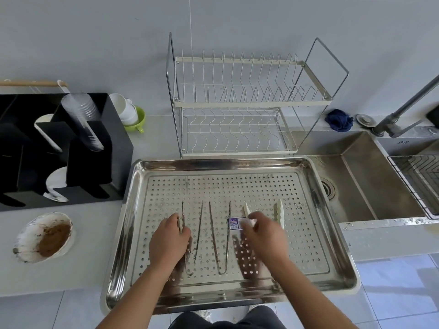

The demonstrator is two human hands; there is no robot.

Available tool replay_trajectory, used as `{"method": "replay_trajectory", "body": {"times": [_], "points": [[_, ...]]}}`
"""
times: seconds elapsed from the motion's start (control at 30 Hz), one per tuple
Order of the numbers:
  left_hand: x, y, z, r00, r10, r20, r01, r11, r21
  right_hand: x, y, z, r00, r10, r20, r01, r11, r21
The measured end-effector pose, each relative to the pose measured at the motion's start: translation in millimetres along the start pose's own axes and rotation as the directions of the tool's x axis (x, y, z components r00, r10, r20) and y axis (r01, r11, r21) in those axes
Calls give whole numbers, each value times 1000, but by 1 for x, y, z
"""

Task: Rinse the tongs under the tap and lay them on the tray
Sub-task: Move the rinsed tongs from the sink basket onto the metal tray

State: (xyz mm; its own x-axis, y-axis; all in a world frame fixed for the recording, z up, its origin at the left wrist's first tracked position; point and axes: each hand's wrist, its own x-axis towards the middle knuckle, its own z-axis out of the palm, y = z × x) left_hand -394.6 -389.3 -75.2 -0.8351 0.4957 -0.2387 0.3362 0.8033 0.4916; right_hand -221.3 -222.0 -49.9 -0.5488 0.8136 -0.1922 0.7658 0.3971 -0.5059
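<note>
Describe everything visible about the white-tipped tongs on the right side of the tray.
The white-tipped tongs lie flat on the perforated steel tray, rightmost of three pairs, arms spread and tips pointing away from the person. The two tips look like cream, scalloped plastic. A purple-and-white barcode label sits beside the left arm. The right hand covers the handle end, fingers curled at the left arm; whether it has a grip is unclear through motion blur. The hinge end is hidden.

Two bare forearms are seen — no sleeves, watch or rings are visible on either. The left hand (169, 241) and the right hand (263, 236) are ungloved. Dark trousers are worn (grey or charcoal), and pale shoes with patterned uppers are glimpsed between the legs.
</note>
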Motion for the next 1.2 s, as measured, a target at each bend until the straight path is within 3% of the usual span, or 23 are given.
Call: {"method": "replay_trajectory", "body": {"times": [0.1, 0.2, 0.27, 0.63, 1.2], "points": [[-3, -7, -6, 995, 96, -40, -89, 984, 154, 2, 37, -32, 989, 13, -150, -29, 994, -107], [-1, -20, -6, 962, 269, -56, -233, 907, 350, -9, 66, -34, 997, 59, -42, -69, 958, -278], [-1, -28, -4, 953, 301, -42, -260, 878, 403, -17, 71, -23, 992, 119, 50, -96, 938, -332], [-8, -44, 5, 948, 314, -42, -274, 880, 388, -13, 56, 10, 987, 162, 14, -158, 975, -156], [-9, -46, 9, 963, 269, -10, -250, 907, 340, -17, 43, 14, 985, 168, 40, -159, 974, -160]]}}
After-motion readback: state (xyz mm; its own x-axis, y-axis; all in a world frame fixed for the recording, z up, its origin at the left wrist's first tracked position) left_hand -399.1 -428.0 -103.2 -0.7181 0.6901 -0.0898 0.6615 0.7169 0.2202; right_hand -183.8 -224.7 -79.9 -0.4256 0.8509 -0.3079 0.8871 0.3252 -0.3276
